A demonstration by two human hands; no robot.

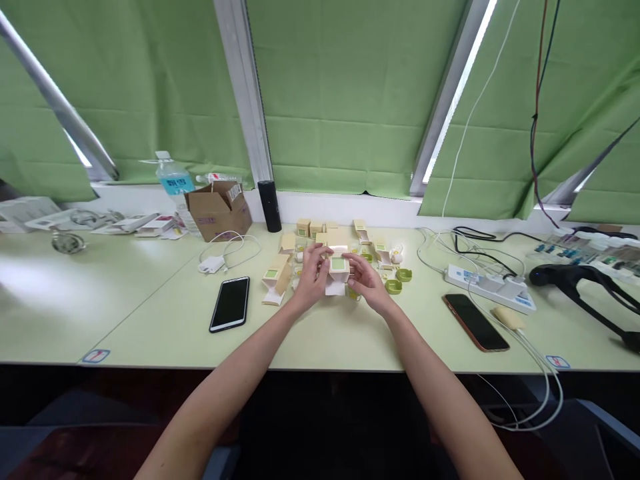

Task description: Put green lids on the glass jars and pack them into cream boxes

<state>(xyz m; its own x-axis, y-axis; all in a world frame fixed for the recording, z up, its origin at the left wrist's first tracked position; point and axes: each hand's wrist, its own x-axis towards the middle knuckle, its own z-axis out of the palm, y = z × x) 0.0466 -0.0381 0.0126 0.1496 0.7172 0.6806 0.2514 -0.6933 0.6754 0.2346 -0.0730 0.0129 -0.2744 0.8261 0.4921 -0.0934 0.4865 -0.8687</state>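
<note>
Between my two hands is a small cream cardboard box (339, 267) with a green square on its face and white flaps open at top and bottom. My left hand (313, 277) grips its left side with thumb and fingers. Curved along the box's right side, my right hand (367, 279) has its fingers closed in on it. Just left lies another opened box (276, 280) with its flap out. Behind my hands stand several similar small boxes (316, 228). Green plastic cups (393, 287) and a small white rounded piece (397, 254) sit to the right.
A phone (230, 304) lies on the left, another phone (476, 322) on the right by a power strip (490, 288) with cables. Farther back are a brown carton (219, 210), a black cylinder (270, 207) and a water bottle (175, 183). A black frame (585, 287) rests far right.
</note>
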